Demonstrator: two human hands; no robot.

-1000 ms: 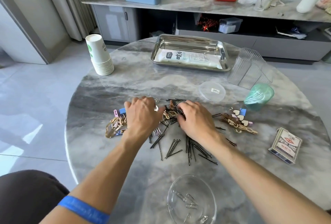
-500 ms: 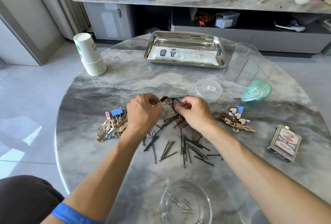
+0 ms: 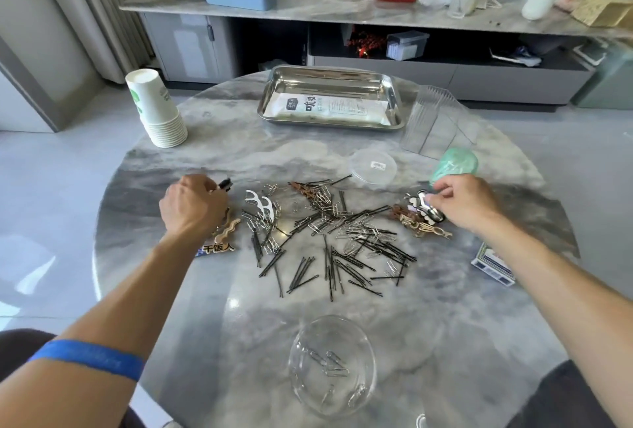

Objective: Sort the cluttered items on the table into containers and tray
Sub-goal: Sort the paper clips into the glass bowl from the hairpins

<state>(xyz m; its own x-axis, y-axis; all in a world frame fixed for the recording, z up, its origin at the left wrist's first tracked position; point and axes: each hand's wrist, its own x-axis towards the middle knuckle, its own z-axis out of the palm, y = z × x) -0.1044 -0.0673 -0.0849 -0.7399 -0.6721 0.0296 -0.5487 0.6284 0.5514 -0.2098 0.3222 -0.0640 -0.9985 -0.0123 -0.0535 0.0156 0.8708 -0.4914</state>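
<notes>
Marble table (image 3: 462, 307), perhaps hairpin-strewn (image 3: 337, 266)

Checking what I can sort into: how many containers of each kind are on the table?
Steel tray: 1
Clear glass bowl: 1
Paper cup stack: 1
Clear plastic cup stack: 1
Green cup: 1
Total: 5

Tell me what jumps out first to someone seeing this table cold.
The tangled heap of black bobby pins and silver paper clips at the table's middle grabs the eye first. The left hand pinches a small dark clip at the heap's left edge, and the right hand picks at a cluster of decorated hair clips on the right. Behind sits a steel tray; nearest the person, a clear bowl holds a few paper clips.
</notes>
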